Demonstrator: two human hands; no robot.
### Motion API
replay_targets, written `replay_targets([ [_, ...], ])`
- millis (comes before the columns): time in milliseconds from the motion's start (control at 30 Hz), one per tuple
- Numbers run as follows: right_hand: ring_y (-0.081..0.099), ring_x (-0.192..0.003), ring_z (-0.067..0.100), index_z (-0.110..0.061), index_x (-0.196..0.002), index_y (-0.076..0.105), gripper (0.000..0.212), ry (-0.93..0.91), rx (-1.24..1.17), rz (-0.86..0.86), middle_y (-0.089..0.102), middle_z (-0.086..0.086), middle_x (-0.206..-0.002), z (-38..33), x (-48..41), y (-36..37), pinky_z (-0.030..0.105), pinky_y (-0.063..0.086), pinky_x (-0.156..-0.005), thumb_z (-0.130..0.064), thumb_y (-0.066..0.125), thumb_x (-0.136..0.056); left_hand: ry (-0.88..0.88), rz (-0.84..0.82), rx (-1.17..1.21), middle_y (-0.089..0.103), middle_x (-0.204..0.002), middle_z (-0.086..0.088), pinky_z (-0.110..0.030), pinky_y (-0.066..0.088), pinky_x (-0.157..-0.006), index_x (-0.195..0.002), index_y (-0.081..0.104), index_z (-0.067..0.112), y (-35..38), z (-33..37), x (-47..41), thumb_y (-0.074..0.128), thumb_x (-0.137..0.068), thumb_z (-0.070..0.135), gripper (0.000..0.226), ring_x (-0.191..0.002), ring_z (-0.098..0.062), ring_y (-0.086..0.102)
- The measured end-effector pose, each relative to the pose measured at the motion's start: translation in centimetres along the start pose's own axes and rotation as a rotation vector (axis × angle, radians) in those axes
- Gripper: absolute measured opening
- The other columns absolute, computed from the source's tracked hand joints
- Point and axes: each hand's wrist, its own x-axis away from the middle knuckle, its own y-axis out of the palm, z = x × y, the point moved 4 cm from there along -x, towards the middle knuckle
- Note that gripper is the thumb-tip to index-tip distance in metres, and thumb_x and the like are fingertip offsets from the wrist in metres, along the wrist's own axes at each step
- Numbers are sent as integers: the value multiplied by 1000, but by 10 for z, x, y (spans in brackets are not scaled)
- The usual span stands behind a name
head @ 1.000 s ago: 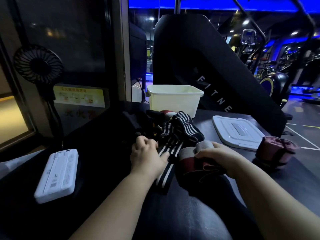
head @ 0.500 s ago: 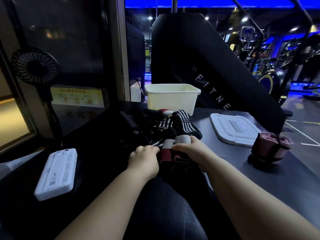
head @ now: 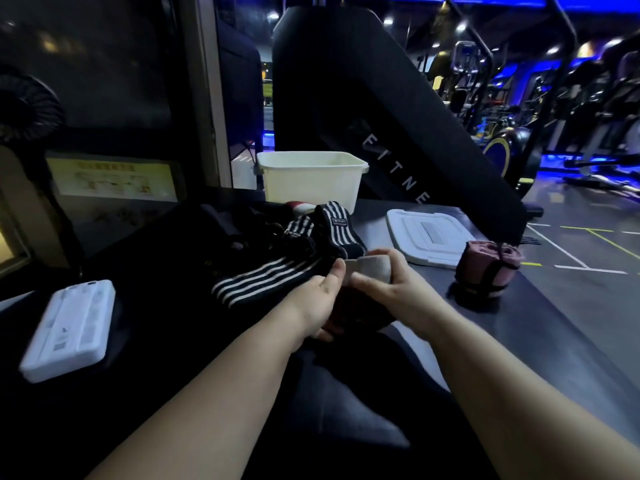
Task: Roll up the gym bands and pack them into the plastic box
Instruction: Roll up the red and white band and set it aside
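Both my hands hold a dark red and grey gym band [head: 367, 268] above the near part of the dark table. My left hand [head: 320, 301] grips its left side, thumb up against the grey end. My right hand [head: 388, 287] curls over the top of the band. A black band with white stripes [head: 266, 277] lies flat just left of my hands, with more striped bands [head: 329, 230] heaped behind it. One rolled dark red band [head: 486, 268] sits at the right. The white plastic box [head: 311, 178] stands open at the back, its inside hidden.
The box's white lid [head: 427, 237] lies flat right of the pile. A white flat device [head: 71, 329] rests on the left of the table. A small black fan [head: 24, 105] stands at the far left. A large black slanted panel [head: 398, 109] rises behind the box.
My left hand left the striped band and took hold of the red and grey band beside my right hand. The band is now lifted and held between both hands.
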Motion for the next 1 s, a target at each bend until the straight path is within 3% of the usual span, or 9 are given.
replay_targets([
  [100, 62, -94, 7, -43, -122, 35, 77, -287, 249, 45, 60, -12, -108, 2, 11, -8, 23, 51, -79, -36, 86, -65, -22, -21, 129, 71, -85, -3, -32, 57, -64, -99, 64, 31, 15, 1, 0, 23, -92, 70, 58, -70, -25, 68],
  [167, 55, -105, -1, -48, -125, 32, 86, -420, 316, 35, 54, -22, -115, 5, 18, -13, 12, 43, -88, -49, 81, -55, -25, -26, 184, 72, -89, -2, -33, 58, -66, -104, 65, 33, 21, -2, -5, 24, -91, 72, 58, -76, -25, 69],
  [400, 30, -128, -4, -49, -119, 40, 74, -463, 443, -99, 40, -34, -128, 20, 38, -26, 21, 31, -106, -88, 56, -58, 136, 38, 238, 66, -118, -2, -35, 42, -106, -123, 60, 25, 33, -6, -8, 45, -99, 47, 36, -112, -15, 60],
  [467, 30, -125, -9, -49, -114, 43, 64, -447, 397, -69, 40, -40, -125, 20, 43, -28, 16, 31, -102, -81, 63, -61, 158, 37, 265, 67, -114, -3, -35, 42, -105, -116, 62, 27, 36, -3, -4, 50, -97, 47, 30, -109, -16, 61],
  [533, 38, -120, -8, -46, -109, 48, 59, -418, 316, -2, 44, -40, -122, 21, 46, -31, 14, 34, -96, -59, 79, -60, 184, 5, 319, 70, -111, -4, -42, 44, -104, -113, 64, 27, 40, 1, 1, 54, -85, 64, 47, -109, -20, 64],
  [633, 53, -112, 5, -36, -112, 52, 65, -455, 273, 144, 57, -18, -118, 21, 50, -36, 17, 41, -93, -42, 88, -58, 214, -14, 404, 67, -121, -4, -49, 42, -107, -113, 64, 31, 46, 1, -3, 57, -61, 86, 76, -117, -23, 61],
  [767, 53, -112, 6, -35, -118, 48, 76, -516, 332, 194, 55, -14, -119, 14, 56, -34, 15, 41, -96, -19, 92, -57, 291, 50, 429, 68, -103, -8, -50, 43, -102, -91, 68, 34, 42, 7, -7, 65, -68, 68, 42, -105, -29, 62],
  [867, 55, -115, 2, -39, -124, 42, 84, -452, 158, 53, 54, -14, -121, 16, 61, -35, 17, 43, -98, -21, 90, -58, 337, 113, 361, 62, -90, -11, -49, 46, -85, -73, 64, 34, 43, 5, -2, 61, -71, 48, 14, -86, -26, 58],
  [1000, 62, -99, 6, -27, -132, 38, 74, -322, -246, 32, 62, -2, -105, 15, 70, -41, 27, 55, -80, -34, 81, -72, 393, 141, 266, 62, -113, -9, -40, 52, -91, -95, 57, 31, 49, 2, 5, 61, -69, 36, 27, -99, -19, 62],
])
